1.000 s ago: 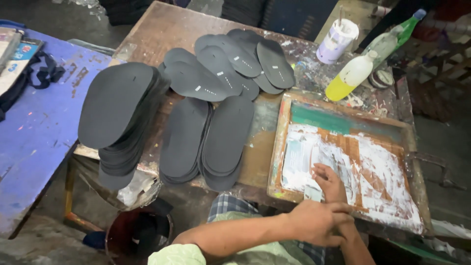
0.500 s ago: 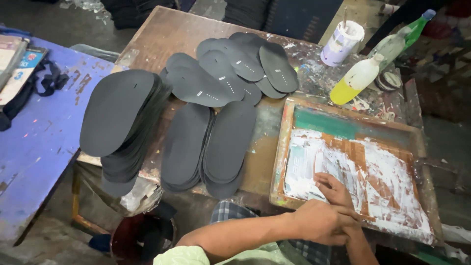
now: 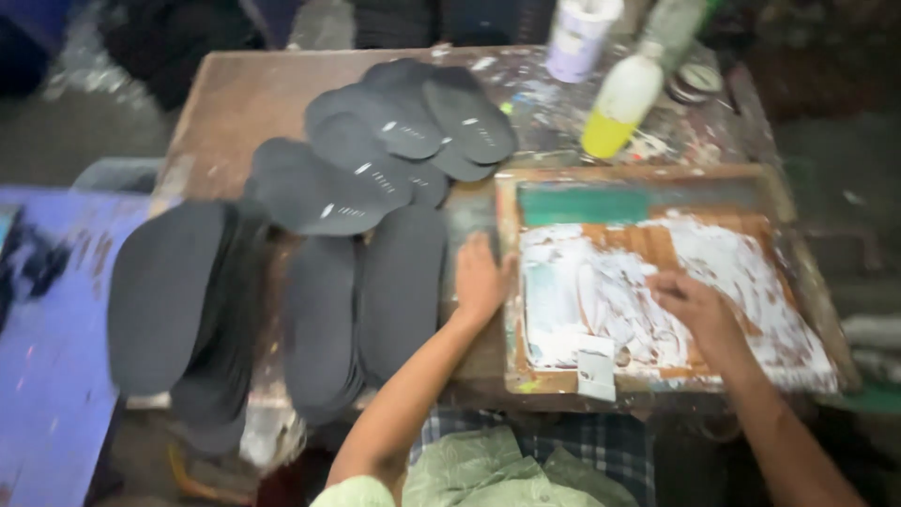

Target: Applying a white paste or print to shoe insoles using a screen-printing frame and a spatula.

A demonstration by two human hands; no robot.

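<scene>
Worktop (image 3: 244,103): carried everything, a lower bench (image 3: 47,376) at its left.
Printing frame (image 3: 507,282): lay on the worktop's right half, near the front edge.
Left hand (image 3: 481,277): rested flat on the frame's left rail, just right of the paired soles.
Right hand (image 3: 690,305): lay inside the frame, on the screen (image 3: 751,272).
Paired soles (image 3: 366,310): sat side by side left of the frame.
Sole stack (image 3: 164,300): stood further left, overhanging the worktop's edge.
Fanned soles (image 3: 394,150): overlapped behind the pair.
Bottle (image 3: 619,103): lay behind the frame, a cup (image 3: 577,38) to its left.
</scene>
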